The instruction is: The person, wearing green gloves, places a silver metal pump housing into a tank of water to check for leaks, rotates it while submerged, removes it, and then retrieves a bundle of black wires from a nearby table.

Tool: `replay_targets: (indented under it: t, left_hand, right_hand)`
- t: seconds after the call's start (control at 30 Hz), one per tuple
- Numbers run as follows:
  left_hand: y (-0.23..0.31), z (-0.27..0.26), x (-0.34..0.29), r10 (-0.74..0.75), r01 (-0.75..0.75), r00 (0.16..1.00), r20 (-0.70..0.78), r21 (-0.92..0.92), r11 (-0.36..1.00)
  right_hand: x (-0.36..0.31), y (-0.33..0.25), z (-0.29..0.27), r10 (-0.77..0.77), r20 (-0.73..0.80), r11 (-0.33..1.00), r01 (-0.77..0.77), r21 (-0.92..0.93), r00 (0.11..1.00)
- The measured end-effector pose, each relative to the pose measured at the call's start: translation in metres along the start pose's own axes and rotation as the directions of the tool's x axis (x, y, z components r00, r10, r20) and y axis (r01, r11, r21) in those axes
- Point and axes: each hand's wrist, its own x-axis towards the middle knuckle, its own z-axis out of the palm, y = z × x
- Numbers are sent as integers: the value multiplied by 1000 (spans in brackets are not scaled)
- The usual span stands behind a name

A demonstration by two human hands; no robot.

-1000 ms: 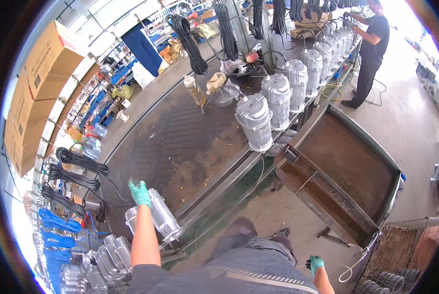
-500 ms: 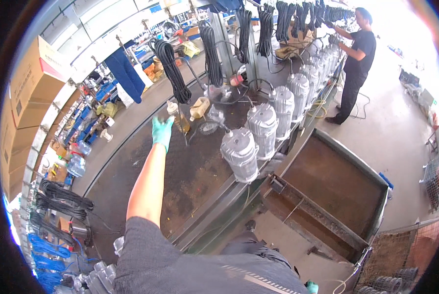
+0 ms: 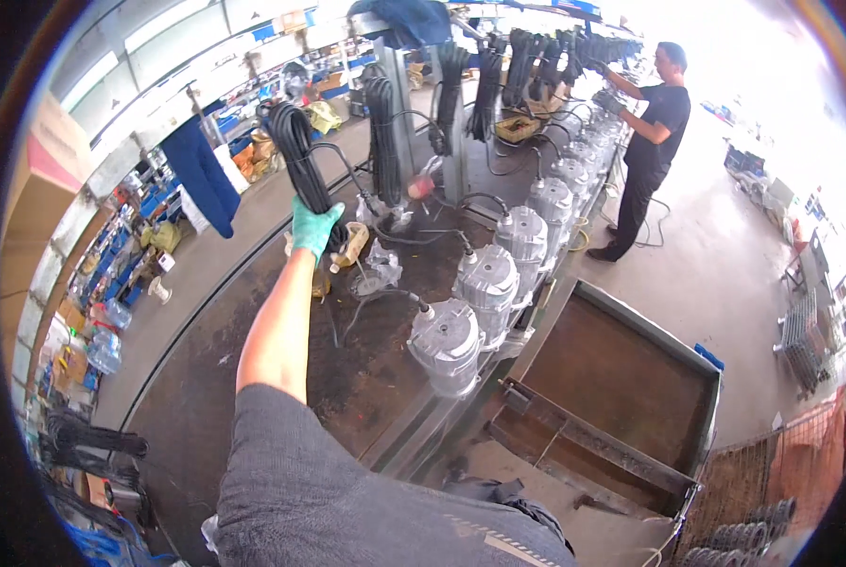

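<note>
My left hand (image 3: 313,229), in a green glove, reaches out over the dark workbench (image 3: 206,354). Its fingers and thumb close around the lower end of a hanging black cable coil (image 3: 293,151). A cream plastic bottle (image 3: 351,248) lies right beside the hand. Behind the wrist an amber bottle (image 3: 321,285) is mostly hidden. Clear plastic wrap (image 3: 379,269) rests farther right. Silver finned motor housings (image 3: 445,342), wrapped in clear film, stand in a row along the bench's right edge, with black cables leading from their tops. My right hand is out of the picture.
More cable coils (image 3: 451,99) hang along the overhead rail. A co-worker (image 3: 652,142) stands at the far end of the row. A large metal tray cart (image 3: 621,369) sits right of the bench, and a wire mesh cage (image 3: 754,482) is at lower right. Cardboard boxes (image 3: 40,180) stand at left.
My left hand has moved from beside the amber bottle up to the hanging coil and taken its lower end. The whole view has shifted, and my right hand has left the picture.
</note>
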Motion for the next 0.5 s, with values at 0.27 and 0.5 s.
replay_targets:
  t: [0.27,0.5]
  left_hand:
    - [79,-46,-67,139,-127,990,-32,242,962]
    - [173,-89,-40,425,-337,892,-152,401,852]
  right_hand:
    - [-5,27,14,-143,26,963,145,-226,989]
    - [-27,-83,-73,422,237,347,-398,850,875]
